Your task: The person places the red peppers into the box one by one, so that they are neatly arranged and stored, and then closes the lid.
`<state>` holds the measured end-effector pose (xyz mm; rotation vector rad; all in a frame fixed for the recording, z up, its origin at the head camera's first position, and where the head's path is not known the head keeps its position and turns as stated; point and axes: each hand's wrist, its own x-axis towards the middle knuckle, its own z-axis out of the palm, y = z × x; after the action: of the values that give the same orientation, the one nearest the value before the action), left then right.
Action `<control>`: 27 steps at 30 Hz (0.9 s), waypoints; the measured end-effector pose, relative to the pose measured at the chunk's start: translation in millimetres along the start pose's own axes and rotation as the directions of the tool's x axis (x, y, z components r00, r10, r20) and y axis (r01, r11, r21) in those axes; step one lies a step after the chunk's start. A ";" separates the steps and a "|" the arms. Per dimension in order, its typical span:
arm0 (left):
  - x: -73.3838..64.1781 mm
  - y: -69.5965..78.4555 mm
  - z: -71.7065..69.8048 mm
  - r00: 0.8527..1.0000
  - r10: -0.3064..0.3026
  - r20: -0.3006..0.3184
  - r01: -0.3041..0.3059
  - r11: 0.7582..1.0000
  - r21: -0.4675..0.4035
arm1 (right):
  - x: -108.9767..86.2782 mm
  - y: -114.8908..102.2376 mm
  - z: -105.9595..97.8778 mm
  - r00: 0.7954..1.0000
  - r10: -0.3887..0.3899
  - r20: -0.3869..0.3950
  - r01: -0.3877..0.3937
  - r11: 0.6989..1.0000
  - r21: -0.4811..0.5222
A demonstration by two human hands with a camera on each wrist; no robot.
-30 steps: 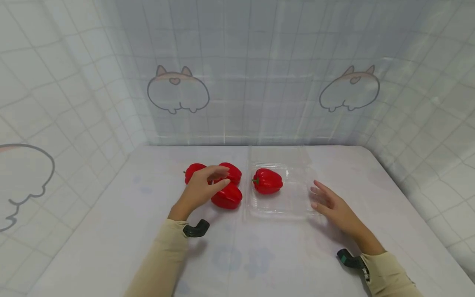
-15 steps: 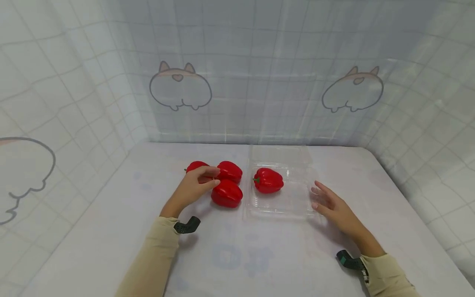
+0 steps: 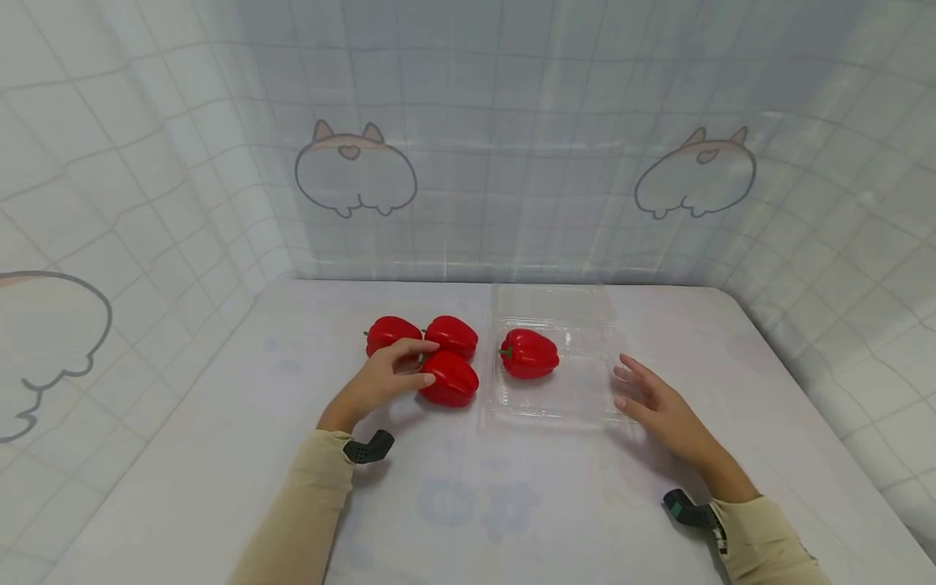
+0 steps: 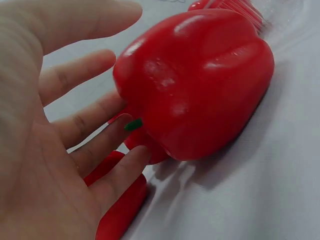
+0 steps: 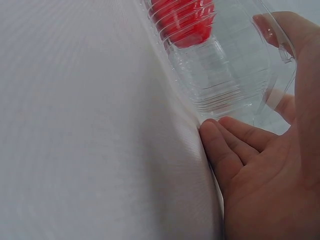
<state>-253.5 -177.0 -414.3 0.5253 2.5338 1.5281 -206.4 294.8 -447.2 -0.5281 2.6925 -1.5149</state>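
Observation:
Three red bell peppers lie in a cluster left of the container. My left hand [image 3: 380, 380] spreads its fingers and thumb at the left end of the nearest bell pepper [image 3: 451, 379], which also fills the left wrist view [image 4: 200, 80]. Behind that hand are the left bell pepper [image 3: 391, 331], partly covered, and the back bell pepper [image 3: 452, 334]. A clear plastic container [image 3: 578, 390] stands with its lid folded back and one bell pepper [image 3: 530, 354] inside. Loosely extended, the fingers of my right hand [image 3: 665, 414] rest right at the container's right side.
A white patterned cloth [image 3: 512, 496] covers the table. Behind and at both sides rise pale tile-print curtains [image 3: 512, 179]. The container's raised lid [image 3: 552, 302] lies toward the back. A dark wrist device [image 3: 371, 447] sits on the left sleeve, another device [image 3: 691, 512] on the right.
My left hand first drew back a little to the left, then lowered toward the nearest bell pepper, its fingers now at that pepper's left end. The right hand stays at the container.

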 end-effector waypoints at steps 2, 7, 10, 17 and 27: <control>0.2 -1.2 1.6 1.000 -0.011 0.002 0.011 1.000 0.012 | 0.2 -0.6 0.1 1.000 -0.003 0.002 0.003 1.000 0.003; 0.3 -1.4 4.6 0.999 -0.043 0.011 0.043 0.999 0.006 | 0.9 -1.6 0.0 1.000 -0.005 -0.004 0.005 1.000 -0.008; 1.0 -2.2 5.4 0.998 -0.050 0.021 0.050 0.999 0.004 | 0.7 -1.1 0.2 1.000 -0.005 -0.006 0.005 1.000 -0.011; 1.2 -4.5 7.4 0.996 -0.071 0.056 0.072 0.997 -0.017 | -0.5 1.7 2.6 1.000 -0.006 -0.006 0.006 1.000 0.007; 1.5 -4.0 9.0 0.991 -0.090 0.098 0.093 0.995 -0.029 | 0.3 4.1 1.5 1.000 0.008 -0.008 -0.008 1.000 -0.008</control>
<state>-253.2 -170.7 -422.1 0.4600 2.4209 1.4732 -207.6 295.4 -451.3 -0.5117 2.7044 -1.5080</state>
